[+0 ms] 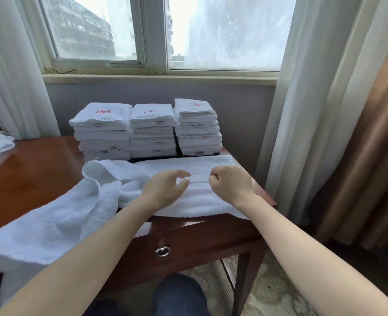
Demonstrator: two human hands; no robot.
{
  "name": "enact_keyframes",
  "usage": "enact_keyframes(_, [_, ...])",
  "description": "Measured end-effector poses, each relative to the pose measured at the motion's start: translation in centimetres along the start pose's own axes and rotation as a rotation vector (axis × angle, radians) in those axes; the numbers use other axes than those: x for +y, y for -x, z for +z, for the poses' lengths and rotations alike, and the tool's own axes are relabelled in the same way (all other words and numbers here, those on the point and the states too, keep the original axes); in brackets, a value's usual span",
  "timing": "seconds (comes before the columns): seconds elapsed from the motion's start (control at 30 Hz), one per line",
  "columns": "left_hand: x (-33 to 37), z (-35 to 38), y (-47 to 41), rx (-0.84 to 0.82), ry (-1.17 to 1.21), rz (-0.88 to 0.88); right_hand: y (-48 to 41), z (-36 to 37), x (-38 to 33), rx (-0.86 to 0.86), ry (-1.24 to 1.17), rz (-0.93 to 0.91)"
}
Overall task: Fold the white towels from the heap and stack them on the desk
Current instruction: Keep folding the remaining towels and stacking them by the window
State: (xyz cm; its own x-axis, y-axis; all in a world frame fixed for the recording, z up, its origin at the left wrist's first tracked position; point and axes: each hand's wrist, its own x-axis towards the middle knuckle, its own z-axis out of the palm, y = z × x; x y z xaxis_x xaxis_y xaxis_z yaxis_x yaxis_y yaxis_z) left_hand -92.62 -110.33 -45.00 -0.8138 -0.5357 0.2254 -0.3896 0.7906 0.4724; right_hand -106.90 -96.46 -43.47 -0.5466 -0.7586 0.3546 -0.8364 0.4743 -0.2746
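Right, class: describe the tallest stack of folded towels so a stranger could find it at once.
Below the window stands a wooden desk carrying three stacks of folded white towels in a row. The tallest stack is at the right end, nearest the curtain, its top rising above both neighbours.

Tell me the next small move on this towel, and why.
Probably bring the hanging left end up over the flat part. The towel lies across the desk front, its left end bunched and drooping off the edge; the left hand hovers open and the right hand appears to pinch its middle seam.
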Motion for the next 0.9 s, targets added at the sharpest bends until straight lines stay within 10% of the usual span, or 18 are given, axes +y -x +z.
enact_keyframes(0.37, [-9.2,-10.5,9.5,0.328,-0.009,-0.136,-3.5,3.0,-14.3,-0.145,-0.392,-0.303])
enact_keyframes(0.9, [-14.9,-16.4,22.7,0.048,0.192,-0.502,-1.2,7.1,-27.7,-0.389,-0.325,-0.845])
